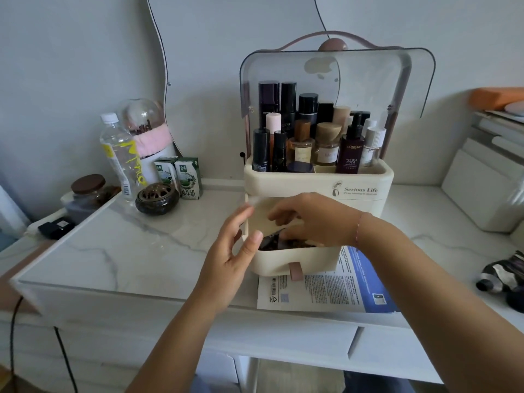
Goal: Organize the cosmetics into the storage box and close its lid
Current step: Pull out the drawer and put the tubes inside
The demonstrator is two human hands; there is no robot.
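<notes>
A cream storage box stands on the marble tabletop with its clear lid swung up. Several cosmetic bottles stand upright in its top tray. The lower drawer is pulled out toward me and holds dark items. My right hand reaches into the drawer, fingers bent down onto the dark contents; whether it grips one I cannot tell. My left hand hovers at the drawer's left corner, fingers apart, thumb near the rim.
A printed leaflet lies under the drawer's front. On the left stand a water bottle, two milk cartons, a dark incense burner and a jar. A dark patterned pouch lies at the right edge.
</notes>
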